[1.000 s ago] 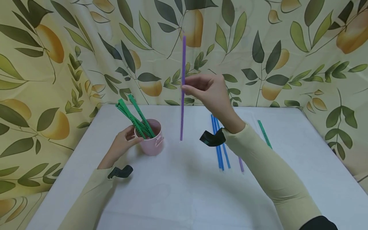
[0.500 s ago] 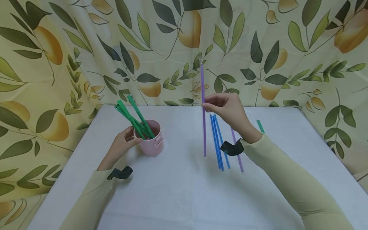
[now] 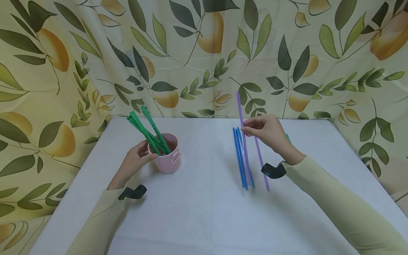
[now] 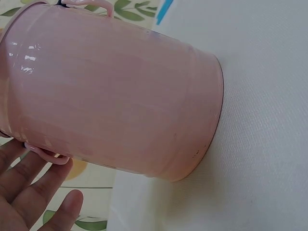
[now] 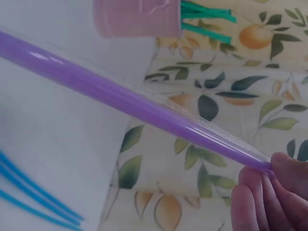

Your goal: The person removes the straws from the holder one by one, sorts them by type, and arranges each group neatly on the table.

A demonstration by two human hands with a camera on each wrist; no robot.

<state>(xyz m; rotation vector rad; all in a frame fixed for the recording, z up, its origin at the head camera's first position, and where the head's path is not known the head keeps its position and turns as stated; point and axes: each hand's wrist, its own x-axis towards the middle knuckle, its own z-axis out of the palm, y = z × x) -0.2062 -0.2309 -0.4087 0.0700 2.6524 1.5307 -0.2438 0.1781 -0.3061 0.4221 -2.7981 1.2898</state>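
Note:
A purple straw (image 3: 239, 106) in a thin clear wrapper is pinched between the thumb and fingers of my right hand (image 3: 269, 134). It stands nearly upright, its lower part in front of several blue straws (image 3: 238, 156) on the table. My left hand (image 3: 137, 159) holds the side of a small pink bucket (image 3: 168, 163), near its rim; in the left wrist view its fingers lie by a side handle (image 4: 50, 156). Several printed green straws (image 3: 145, 132) lean to the left inside the bucket. The right wrist view shows the wrapped purple straw (image 5: 120, 102) close up.
Another purple straw (image 3: 261, 159) lies on the white table (image 3: 178, 216), right of the blue ones. Behind the right wrist shows the tip of a green straw (image 3: 288, 137). A cloth printed with fruit and leaves (image 3: 197, 81) hangs behind the table.
My right hand has moved right and down with the purple straw, from mid-table to over the blue straws. The left hand and bucket have stayed in place.

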